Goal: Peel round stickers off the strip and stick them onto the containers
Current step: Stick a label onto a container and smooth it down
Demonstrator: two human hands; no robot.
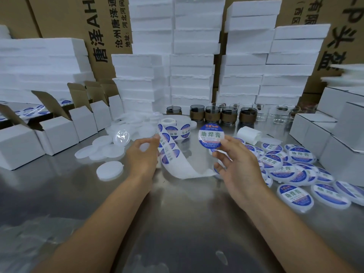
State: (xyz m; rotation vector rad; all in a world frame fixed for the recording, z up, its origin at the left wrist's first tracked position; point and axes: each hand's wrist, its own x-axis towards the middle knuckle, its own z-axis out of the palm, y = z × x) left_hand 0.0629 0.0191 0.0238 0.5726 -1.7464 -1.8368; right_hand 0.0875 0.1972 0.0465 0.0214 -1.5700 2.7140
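One round container [211, 136], labelled with a blue-and-white sticker bearing green characters, is pinched between thumb and fingertips of the right hand [238, 168] above the steel table [187, 223]. The sticker strip [177, 166], fed from one roll [175, 125] and curling onto the table, is gripped at its edge by the left hand [144, 156]. Labelled containers [301, 154] are heaped at the right, too overlapped for counting, plain white lids [109, 170] are scattered beside open white cartons [59, 131], the rearmost holding labelled discs, and five dark cups [228, 115] are lined up behind the roll.
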